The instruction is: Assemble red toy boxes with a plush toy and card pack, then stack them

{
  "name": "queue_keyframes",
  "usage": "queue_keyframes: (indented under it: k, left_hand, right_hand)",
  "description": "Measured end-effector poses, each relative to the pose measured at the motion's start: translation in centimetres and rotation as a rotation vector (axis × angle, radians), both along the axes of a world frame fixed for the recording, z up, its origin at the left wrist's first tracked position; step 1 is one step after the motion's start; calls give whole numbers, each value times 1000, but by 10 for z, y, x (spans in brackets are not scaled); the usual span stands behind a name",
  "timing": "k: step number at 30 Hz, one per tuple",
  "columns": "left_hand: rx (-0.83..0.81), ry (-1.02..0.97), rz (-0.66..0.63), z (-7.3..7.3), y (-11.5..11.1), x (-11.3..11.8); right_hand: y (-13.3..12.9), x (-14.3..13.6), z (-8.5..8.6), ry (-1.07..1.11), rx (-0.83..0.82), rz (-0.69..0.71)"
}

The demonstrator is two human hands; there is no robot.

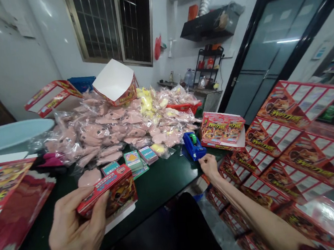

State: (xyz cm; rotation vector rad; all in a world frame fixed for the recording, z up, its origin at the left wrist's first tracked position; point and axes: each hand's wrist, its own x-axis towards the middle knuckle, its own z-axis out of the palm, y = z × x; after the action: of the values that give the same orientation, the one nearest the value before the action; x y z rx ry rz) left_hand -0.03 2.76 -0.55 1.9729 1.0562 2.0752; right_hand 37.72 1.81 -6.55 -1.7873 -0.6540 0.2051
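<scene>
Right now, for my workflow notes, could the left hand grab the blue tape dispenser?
Probably not: the left hand grips a red printed box, and the right hand is at the blue tape dispenser.

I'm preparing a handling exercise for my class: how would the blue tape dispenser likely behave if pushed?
The blue tape dispenser looks like hard plastic, so it is probably stiff, not floppy. Its long, low body suggests it would slide along the green table rather than roll. Its weight can't be judged from this view.
</scene>
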Motion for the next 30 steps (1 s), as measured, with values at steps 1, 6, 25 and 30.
queue_keyframes:
  k: [1,6,25,30]
  left_hand:
    - [24,12,67,1,0,0]
    - [33,57,139,4,-5,3]
    - [66,121,-47,10,-13,0]
    - [61,133,-29,10,-14,0]
  right_hand:
    - [-6,-5,1,-51,10,6]
    - [-45,-58,19,-217,101,209]
    - [-34,-235,105,560,352,1050]
    - [-36,-245,113,612,311,1039]
